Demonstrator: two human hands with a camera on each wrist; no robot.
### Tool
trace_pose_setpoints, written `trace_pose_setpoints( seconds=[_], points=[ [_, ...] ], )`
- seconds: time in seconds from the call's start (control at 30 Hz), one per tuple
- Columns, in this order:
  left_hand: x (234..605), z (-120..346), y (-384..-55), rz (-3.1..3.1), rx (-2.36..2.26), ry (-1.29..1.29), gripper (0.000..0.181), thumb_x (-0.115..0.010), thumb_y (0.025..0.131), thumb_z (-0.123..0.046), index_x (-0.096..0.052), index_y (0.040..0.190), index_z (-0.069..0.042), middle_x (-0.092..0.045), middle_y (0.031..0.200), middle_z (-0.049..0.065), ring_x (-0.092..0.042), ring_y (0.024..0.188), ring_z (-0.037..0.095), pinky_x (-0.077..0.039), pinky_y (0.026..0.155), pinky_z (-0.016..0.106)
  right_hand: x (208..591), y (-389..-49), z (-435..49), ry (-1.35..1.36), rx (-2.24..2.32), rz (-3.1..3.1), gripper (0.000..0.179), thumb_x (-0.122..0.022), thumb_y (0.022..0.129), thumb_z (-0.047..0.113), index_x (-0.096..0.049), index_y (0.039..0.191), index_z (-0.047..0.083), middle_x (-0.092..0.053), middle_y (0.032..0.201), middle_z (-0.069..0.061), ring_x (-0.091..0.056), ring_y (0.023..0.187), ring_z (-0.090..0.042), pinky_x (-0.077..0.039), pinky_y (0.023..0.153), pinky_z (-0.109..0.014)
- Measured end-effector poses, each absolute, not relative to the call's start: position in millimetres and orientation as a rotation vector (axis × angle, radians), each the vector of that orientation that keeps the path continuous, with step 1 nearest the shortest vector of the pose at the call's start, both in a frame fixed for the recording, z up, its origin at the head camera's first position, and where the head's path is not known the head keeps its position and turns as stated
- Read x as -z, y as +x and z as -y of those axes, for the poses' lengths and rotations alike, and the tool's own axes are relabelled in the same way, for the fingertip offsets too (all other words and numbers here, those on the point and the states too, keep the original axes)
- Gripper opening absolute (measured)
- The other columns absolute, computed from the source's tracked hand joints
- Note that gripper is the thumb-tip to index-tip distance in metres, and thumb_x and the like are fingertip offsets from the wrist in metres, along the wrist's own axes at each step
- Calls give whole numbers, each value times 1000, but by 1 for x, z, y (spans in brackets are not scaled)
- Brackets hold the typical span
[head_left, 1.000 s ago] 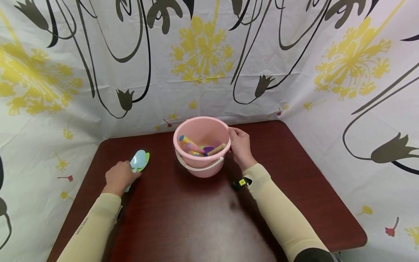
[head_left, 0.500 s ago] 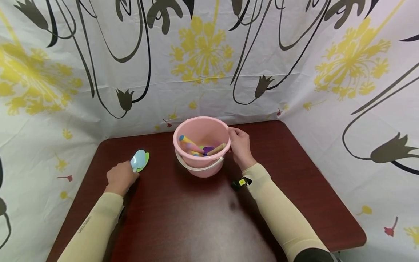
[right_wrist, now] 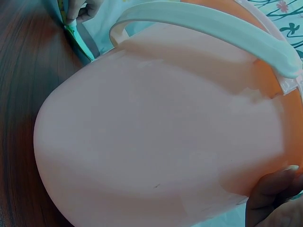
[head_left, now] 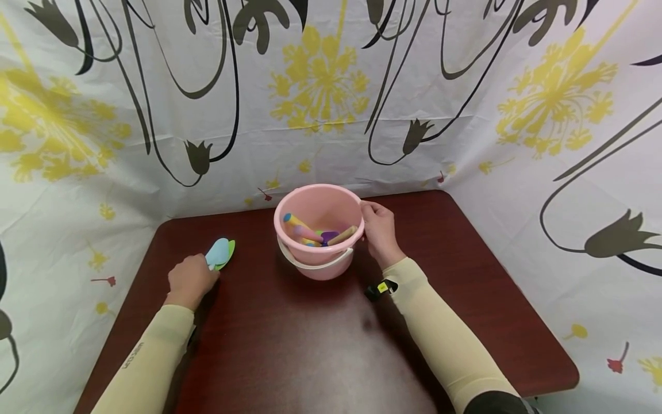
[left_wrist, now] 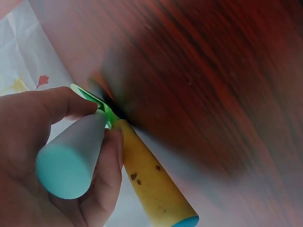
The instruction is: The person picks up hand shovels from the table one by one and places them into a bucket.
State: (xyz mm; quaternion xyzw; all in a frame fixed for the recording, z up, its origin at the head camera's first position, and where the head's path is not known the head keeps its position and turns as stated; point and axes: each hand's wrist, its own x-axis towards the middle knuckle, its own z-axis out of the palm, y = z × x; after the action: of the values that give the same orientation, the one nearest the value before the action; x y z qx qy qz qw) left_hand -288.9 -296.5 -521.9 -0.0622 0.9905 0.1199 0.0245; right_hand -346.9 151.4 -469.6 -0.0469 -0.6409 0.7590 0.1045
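Note:
At the left of the table, my left hand [head_left: 190,280] pinches a toy shovel by its handle [left_wrist: 68,168], which is pale with a turquoise end. Its light blue scoop [head_left: 218,253] pokes out beyond the fingers. Right beside it is a second toy shovel, with a green blade [head_left: 230,248] and a yellow handle [left_wrist: 158,182] ending in blue; my fingertips are against that handle. My right hand [head_left: 381,231] grips the rim of a pink bucket [head_left: 328,201] on its right side. The bucket's white carrying handle [right_wrist: 199,13] hangs down in front.
Inside the bucket lie several toys, among them a yellow handle with a blue end [head_left: 292,219], a tan stick-like handle [head_left: 342,236] and a purple piece [head_left: 328,237]. A patterned cloth [head_left: 320,149] stands behind the dark red-brown table [head_left: 289,345].
My left hand has turned and shifted slightly, so the shovel handle's end below it no longer shows in the head view. The right hand and bucket have stayed in place.

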Motion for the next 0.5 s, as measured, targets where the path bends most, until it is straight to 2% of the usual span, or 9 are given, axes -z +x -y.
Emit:
trace_pose_setpoints(
  seconds=[0.3, 0.5],
  points=[
    [522, 301, -289, -3087, -432, -197, 40, -70, 99, -27, -62, 101, 12, -63, 87, 25, -64, 74, 37, -56, 64, 56, 468, -346, -151, -142, -2235, 1895, 32, -64, 112, 24, -77, 125, -1, -69, 84, -8, -57, 49, -9, -45, 43, -22],
    [518, 305, -287, -3099, -480, -162, 35, -68, 99, -27, -62, 95, 8, -62, 84, 22, -60, 72, 35, -53, 62, 53, 467, -345, -151, -152, -2229, 1902, 31, -64, 112, 25, -77, 124, -1, -69, 85, -9, -57, 49, -9, -45, 43, -22]
  ],
)
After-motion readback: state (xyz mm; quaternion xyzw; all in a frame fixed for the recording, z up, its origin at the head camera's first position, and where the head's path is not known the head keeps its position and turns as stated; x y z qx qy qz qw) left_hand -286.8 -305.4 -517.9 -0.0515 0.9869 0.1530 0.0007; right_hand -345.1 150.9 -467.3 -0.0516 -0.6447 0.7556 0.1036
